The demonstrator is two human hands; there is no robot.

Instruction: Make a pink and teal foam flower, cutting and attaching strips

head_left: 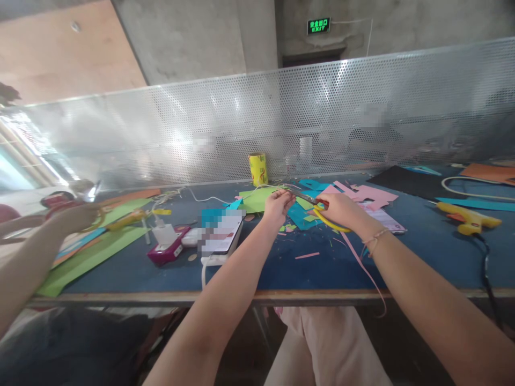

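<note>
My right hand [336, 208] is wrapped around a pair of scissors with yellow handles [332, 223], the metal blades pointing left. Close to the blade tips, the fingers of my left hand [278, 206] are pinched together; whatever they hold is too small to make out. Green paper [254, 200] lies behind my left hand. Blue paper scraps [301, 219] lie beneath the scissors, and cut pink paper [378, 196] is beyond my right hand. A long thin pink strip [359, 256] trails from below my right hand over the table's front edge.
A phone on a white block [222, 236] and a magenta power strip [167, 247] stand left. A yellow roll [258, 169] is by the perforated metal screen [225, 123]. A yellow glue gun [469, 217] lies right. Another person's arm [44, 241] reaches in at far left.
</note>
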